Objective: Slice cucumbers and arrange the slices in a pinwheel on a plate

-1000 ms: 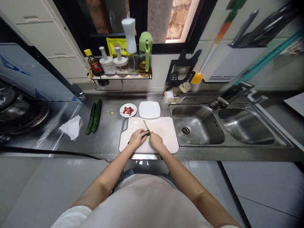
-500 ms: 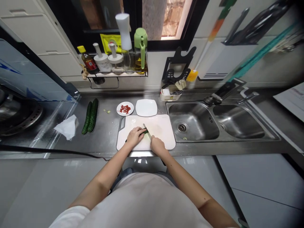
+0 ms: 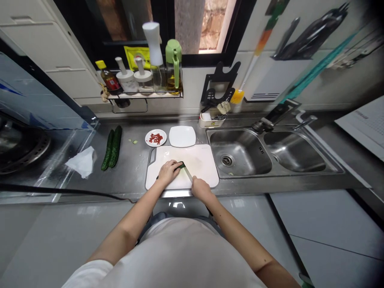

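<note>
While our right hand (image 3: 201, 189) is closed around the handle of the knife (image 3: 188, 172), our left hand (image 3: 168, 172), fingers bent and together, presses the cucumber piece (image 3: 181, 165) onto the cutting board (image 3: 204, 164). The blade meets the piece just right of the left fingers. Beyond the left hand sit the plate of red pieces (image 3: 155, 138) and the empty plate (image 3: 182, 136); farther left of it lie two whole cucumbers (image 3: 113, 148).

My left hand (image 3: 168, 172) presses a dark green cucumber piece (image 3: 181, 165) onto the white cutting board (image 3: 204, 164), while my right hand (image 3: 200, 188) grips a knife (image 3: 188, 173) with its blade against the piece. Just beyond the board I see a plate of chopped red bits (image 3: 155, 138) beside an empty white plate (image 3: 182, 136), and two whole cucumbers (image 3: 111, 148) lie to the left.
</note>
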The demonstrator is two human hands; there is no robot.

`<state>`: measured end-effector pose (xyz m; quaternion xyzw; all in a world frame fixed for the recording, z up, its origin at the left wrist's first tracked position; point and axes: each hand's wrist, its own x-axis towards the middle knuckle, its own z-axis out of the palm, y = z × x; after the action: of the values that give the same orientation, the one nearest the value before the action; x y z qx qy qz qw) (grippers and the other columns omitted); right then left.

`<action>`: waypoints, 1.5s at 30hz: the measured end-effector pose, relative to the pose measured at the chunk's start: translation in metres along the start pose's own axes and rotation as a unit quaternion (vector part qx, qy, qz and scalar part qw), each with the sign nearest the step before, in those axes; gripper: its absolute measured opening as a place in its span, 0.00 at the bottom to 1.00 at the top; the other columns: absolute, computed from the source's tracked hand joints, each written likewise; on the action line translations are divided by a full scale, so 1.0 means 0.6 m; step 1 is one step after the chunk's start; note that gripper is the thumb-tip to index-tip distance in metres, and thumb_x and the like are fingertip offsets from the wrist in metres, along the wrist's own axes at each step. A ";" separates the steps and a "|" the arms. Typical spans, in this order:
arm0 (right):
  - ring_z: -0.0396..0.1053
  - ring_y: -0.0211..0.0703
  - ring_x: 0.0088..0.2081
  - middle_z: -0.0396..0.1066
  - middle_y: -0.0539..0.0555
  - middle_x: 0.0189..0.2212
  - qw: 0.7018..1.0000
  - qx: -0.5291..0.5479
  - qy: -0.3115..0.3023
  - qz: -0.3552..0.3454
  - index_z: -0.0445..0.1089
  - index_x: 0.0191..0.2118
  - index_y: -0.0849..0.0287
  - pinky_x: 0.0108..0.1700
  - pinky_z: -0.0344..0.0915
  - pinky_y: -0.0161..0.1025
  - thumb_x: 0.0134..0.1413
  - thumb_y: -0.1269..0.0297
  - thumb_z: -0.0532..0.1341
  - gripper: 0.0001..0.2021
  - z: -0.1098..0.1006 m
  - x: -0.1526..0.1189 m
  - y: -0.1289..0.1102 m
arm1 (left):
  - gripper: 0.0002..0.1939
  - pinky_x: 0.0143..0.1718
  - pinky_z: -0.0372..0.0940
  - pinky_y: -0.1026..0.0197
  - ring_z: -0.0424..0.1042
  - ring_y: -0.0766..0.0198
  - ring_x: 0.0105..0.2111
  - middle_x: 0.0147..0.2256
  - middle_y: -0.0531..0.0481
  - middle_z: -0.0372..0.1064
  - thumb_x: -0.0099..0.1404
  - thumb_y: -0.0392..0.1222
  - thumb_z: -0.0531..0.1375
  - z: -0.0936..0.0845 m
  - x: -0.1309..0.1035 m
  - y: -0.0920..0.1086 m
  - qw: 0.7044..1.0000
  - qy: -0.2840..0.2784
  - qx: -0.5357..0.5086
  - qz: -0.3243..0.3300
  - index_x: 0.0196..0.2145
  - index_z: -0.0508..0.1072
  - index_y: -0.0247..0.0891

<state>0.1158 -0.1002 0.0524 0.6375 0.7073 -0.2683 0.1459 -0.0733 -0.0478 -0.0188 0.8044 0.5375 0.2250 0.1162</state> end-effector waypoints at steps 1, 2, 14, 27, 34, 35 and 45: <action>0.72 0.53 0.46 0.73 0.67 0.42 1.000 -0.002 0.001 0.000 0.63 0.51 0.65 0.41 0.64 0.41 0.59 0.76 0.49 0.15 0.001 -0.002 0.001 | 0.17 0.47 0.65 0.58 0.68 0.61 0.43 0.43 0.48 0.70 0.67 0.42 0.57 0.000 0.000 0.000 1.000 0.000 0.000 0.001 0.53 0.73 0.48; 0.72 0.53 0.46 0.73 0.67 0.42 1.000 -0.004 0.002 0.000 0.63 0.50 0.65 0.41 0.64 0.41 0.59 0.76 0.49 0.15 0.002 -0.003 0.002 | 0.17 0.47 0.65 0.58 0.68 0.61 0.43 0.43 0.48 0.70 0.67 0.42 0.57 -0.001 -0.001 0.001 1.000 0.001 0.000 0.002 0.53 0.73 0.48; 0.73 0.51 0.46 0.73 0.66 0.42 1.000 0.014 0.021 0.000 0.64 0.51 0.64 0.41 0.64 0.40 0.59 0.74 0.50 0.15 -0.004 0.029 -0.011 | 0.17 0.48 0.65 0.58 0.68 0.60 0.44 0.44 0.48 0.70 0.67 0.42 0.57 0.003 -0.004 0.003 1.000 0.008 0.010 0.009 0.52 0.74 0.47; 0.71 0.50 0.48 0.73 0.65 0.44 0.998 0.041 0.051 -0.019 0.63 0.54 0.65 0.43 0.64 0.39 0.61 0.72 0.49 0.17 -0.028 0.083 -0.035 | 0.17 0.48 0.65 0.57 0.68 0.60 0.44 0.45 0.48 0.69 0.66 0.42 0.57 0.003 -0.005 0.005 1.000 0.001 0.012 0.000 0.53 0.74 0.49; 0.72 0.50 0.46 0.73 0.64 0.44 0.997 0.022 0.067 -0.027 0.63 0.53 0.63 0.43 0.63 0.39 0.63 0.71 0.49 0.15 -0.032 0.070 -0.021 | 0.18 0.47 0.65 0.58 0.69 0.60 0.45 0.44 0.49 0.70 0.67 0.43 0.56 -0.014 0.000 0.012 0.999 -0.031 0.003 -0.027 0.54 0.72 0.49; 0.72 0.50 0.46 0.73 0.64 0.43 0.997 0.017 0.073 -0.025 0.63 0.53 0.63 0.43 0.63 0.40 0.64 0.70 0.48 0.15 -0.033 0.067 -0.019 | 0.19 0.47 0.65 0.59 0.69 0.60 0.45 0.44 0.49 0.70 0.67 0.43 0.56 -0.016 0.000 0.014 0.999 -0.035 0.001 -0.034 0.55 0.72 0.49; 0.71 0.46 0.42 0.72 0.61 0.41 0.991 -0.054 0.119 0.003 0.63 0.53 0.56 0.42 0.60 0.38 0.68 0.65 0.43 0.17 -0.035 0.043 0.003 | 0.17 0.44 0.65 0.59 0.70 0.59 0.44 0.43 0.48 0.71 0.65 0.46 0.59 -0.019 -0.013 0.026 0.998 -0.003 -0.016 -0.061 0.51 0.73 0.46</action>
<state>0.1167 -0.0668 0.0552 0.6580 0.7314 -0.1516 0.0956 -0.0686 -0.0618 -0.0040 0.7690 0.5812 0.2235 0.1444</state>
